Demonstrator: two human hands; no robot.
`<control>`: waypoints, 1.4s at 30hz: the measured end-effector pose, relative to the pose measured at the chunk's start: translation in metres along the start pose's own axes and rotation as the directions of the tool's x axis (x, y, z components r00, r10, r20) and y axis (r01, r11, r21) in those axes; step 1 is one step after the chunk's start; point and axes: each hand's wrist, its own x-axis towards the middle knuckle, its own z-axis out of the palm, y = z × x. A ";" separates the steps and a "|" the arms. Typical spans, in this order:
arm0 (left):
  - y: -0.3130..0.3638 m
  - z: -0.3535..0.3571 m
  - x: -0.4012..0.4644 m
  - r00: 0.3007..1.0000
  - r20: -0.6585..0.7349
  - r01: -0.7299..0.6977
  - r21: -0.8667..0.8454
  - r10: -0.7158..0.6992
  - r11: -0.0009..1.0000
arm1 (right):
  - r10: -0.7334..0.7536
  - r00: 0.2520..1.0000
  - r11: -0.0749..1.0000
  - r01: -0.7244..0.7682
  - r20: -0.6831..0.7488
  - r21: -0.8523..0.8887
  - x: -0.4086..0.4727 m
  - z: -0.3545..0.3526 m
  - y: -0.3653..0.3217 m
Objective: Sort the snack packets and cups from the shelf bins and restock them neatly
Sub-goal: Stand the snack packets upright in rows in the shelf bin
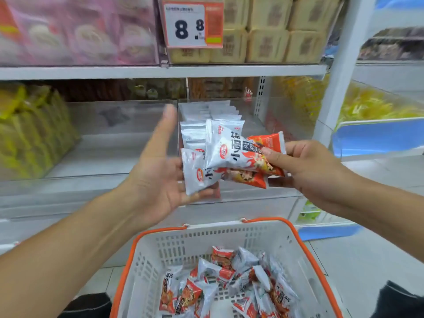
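A small bunch of white-and-orange snack packets (pixel 231 157) is held up in front of the middle shelf, between the two hands. The right hand (pixel 314 167) grips the bunch from the right side, thumb over the front of the top packet and fingers curled behind the orange ends. The left hand (pixel 160 177) is open, palm turned toward the packets, its fingers straight and spread; the lowest white packet (pixel 197 173) lies against its fingers.

Just behind the bunch, a clear shelf bin (pixel 275 125) holds a neat upright row of packets (pixel 206 118) of the same kind, silver backs facing out. The clear bin to its left (pixel 110 148) shows a bare floor. Further left stand yellow-green bags (pixel 34 129).

Below the hands sits a white shopping basket with orange rim and handles (pixel 305 255), with loose packets (pixel 229 283) of the same snack heaped in its bottom. On the shelf above, a price tag (pixel 192 24) reading 8.8 hangs between pink packs (pixel 80 33) and tan packs (pixel 270 28).
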 end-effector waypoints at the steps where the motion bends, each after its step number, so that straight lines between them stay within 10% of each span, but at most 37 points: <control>1: 0.000 0.004 -0.001 0.995 -0.060 -0.071 0.106 0.077 0.992 | -0.035 0.999 0.999 0.034 -0.032 -0.037 0.001 0.002 0.002; 7: -0.010 0.013 0.002 0.954 -0.172 -0.210 0.205 0.247 0.956 | -0.145 0.989 0.950 0.145 0.021 -0.276 0.001 0.014 0.010; 12: -0.003 0.002 0.009 0.952 -0.053 -0.263 0.365 0.302 0.893 | 0.068 0.982 0.975 -0.027 0.178 -0.220 0.002 0.001 -0.003; 19: -0.007 0.014 0.009 0.933 0.182 -0.355 0.596 0.309 0.720 | 0.163 0.828 0.872 0.133 0.536 -0.471 -0.007 -0.008 -0.020; 32: -0.005 0.024 0.012 0.926 0.009 -0.328 0.517 0.378 0.791 | 0.009 0.889 0.899 0.193 0.457 -0.392 0.000 0.003 -0.008; 38: 0.006 0.029 0.025 0.727 0.082 -0.537 0.687 0.682 0.490 | 0.002 0.896 0.952 0.134 0.444 -0.276 0.006 -0.005 -0.022; 40: 0.016 0.014 0.037 0.582 0.132 -0.527 0.812 0.803 0.249 | -0.010 0.946 0.991 0.054 0.324 -0.125 0.020 -0.011 -0.028; 42: 0.023 -0.005 0.046 0.586 0.247 -0.333 0.942 0.771 -0.048 | -0.015 0.972 1.000 0.016 0.234 -0.001 0.044 -0.018 -0.030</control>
